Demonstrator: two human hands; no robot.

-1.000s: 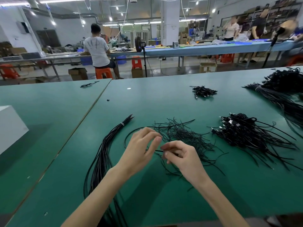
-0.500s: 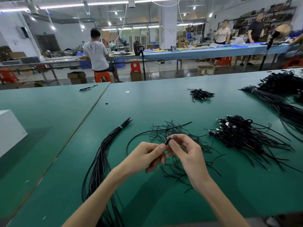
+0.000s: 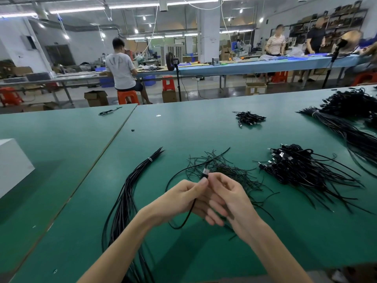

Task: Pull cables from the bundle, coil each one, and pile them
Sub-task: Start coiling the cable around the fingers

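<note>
Black cable (image 3: 190, 211) — between both hands (image 3: 179, 198) (image 3: 231, 201)

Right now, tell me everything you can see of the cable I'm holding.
A thin black cable, rubbery-looking, ending in a silver metal plug that points up. Left hand and right hand pinch it just below the plug. It hangs in a slack loop under the left hand, above the green table.

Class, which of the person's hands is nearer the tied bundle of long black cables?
Left. The left hand lies just right of the tied bundle; the right hand is farther right, beyond it.
</note>
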